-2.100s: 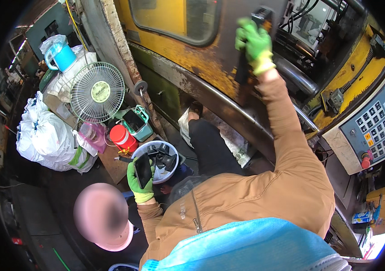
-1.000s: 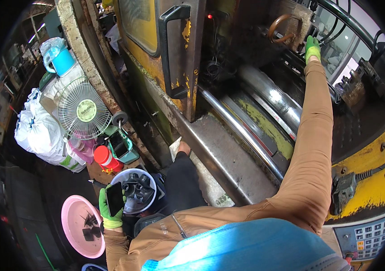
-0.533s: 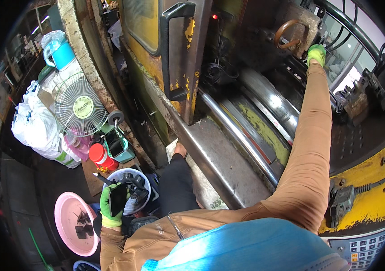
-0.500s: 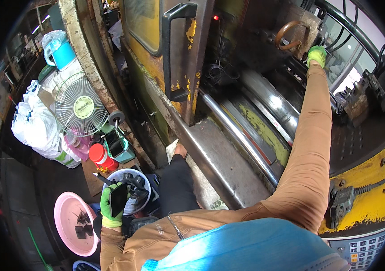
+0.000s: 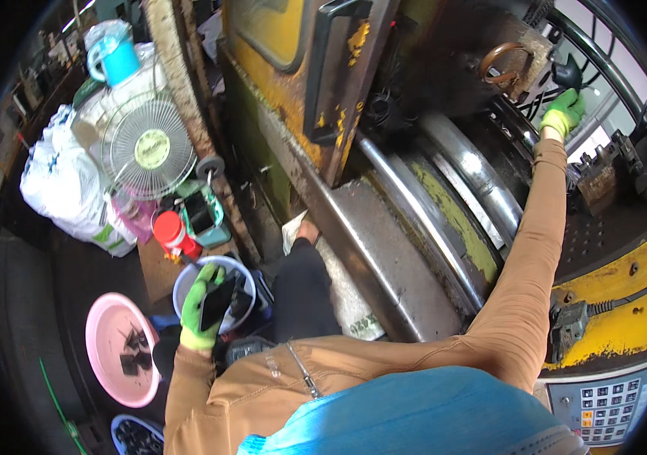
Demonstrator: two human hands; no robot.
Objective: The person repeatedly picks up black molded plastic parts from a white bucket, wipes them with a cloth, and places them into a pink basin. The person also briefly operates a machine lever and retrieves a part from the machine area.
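My left hand (image 5: pixel 200 312), in a green glove, closes round a flat black piece (image 5: pixel 218 303) above a whitish-blue bucket (image 5: pixel 179 287). A dark slim tool (image 5: pixel 193 263) sticks up past its fingers. Far to the right, my right arm is stretched deep into the machine. My right hand (image 5: pixel 563 114), also green-gloved, has its fingers extended just below a black rounded part (image 5: pixel 567 73); whether they touch cannot be made out. Beside that hand are a brown handwheel (image 5: pixel 507 63) and a black bar.
Polished steel rods (image 5: pixel 422 212) and a metal ledge (image 5: pixel 384 280) run below my right arm. A yellow door (image 5: pixel 331 144) with a black handle stands left of them. A pink basin (image 5: pixel 103 379) with dark pieces, a fan (image 5: pixel 149 144) and a red jug (image 5: pixel 172 231) are leftward.
My right hand has shifted right in view, its fingers now extended by the black part. The left hand has risen and turned the black piece. The whole view has moved a little.
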